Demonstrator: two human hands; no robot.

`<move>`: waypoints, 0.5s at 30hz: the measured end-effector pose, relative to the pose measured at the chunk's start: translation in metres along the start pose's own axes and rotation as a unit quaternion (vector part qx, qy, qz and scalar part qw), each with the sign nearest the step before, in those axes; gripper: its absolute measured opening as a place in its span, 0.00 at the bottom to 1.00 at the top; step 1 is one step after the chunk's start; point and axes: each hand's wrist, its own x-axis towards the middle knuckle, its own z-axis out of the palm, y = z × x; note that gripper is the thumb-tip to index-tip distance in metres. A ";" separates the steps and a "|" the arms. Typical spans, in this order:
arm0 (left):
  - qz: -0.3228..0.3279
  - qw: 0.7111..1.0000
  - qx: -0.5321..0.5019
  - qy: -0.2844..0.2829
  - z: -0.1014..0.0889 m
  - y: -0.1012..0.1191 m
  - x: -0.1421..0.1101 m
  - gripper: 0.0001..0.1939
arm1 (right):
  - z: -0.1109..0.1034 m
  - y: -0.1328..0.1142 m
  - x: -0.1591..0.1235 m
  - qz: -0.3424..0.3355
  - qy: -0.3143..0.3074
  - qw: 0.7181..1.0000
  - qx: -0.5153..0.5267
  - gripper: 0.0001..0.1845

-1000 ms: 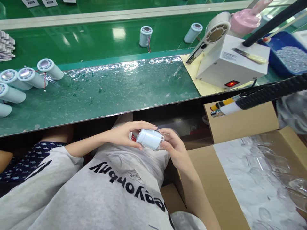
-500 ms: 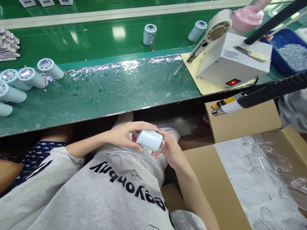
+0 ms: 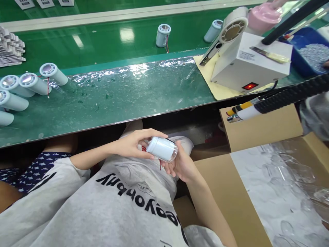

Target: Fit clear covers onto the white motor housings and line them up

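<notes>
Ahead, bench (image 3: 115, 99); rightward, open box (image 3: 223, 192); left hand (image 3: 128, 144), right hand (image 3: 184, 165): grip pinching blue cylinder (image 3: 162, 149).

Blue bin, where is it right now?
In the head view, the blue bin sits at the upper right, just right of the white box with the lit red switch.

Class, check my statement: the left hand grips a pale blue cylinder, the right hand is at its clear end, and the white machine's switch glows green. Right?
Not quite: the head view shows the white machine's switch glowing red. The left hand does grip a pale blue cylinder, with the right hand at its clear end.
</notes>
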 end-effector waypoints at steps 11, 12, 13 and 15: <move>-0.104 0.992 -0.063 0.017 0.003 0.005 -0.001 0.38 | -0.020 0.009 -0.012 -0.500 0.106 0.697 -0.503 0.29; -0.093 0.994 -0.054 0.011 0.002 0.005 0.000 0.39 | -0.020 0.009 -0.012 -0.479 0.105 0.723 -0.487 0.26; -0.078 0.996 -0.048 0.006 0.001 0.005 0.000 0.39 | -0.021 0.009 -0.012 -0.448 0.104 0.764 -0.453 0.26; -0.046 0.998 -0.042 -0.008 -0.001 0.005 0.001 0.40 | -0.021 0.011 -0.012 -0.379 0.103 0.846 -0.361 0.29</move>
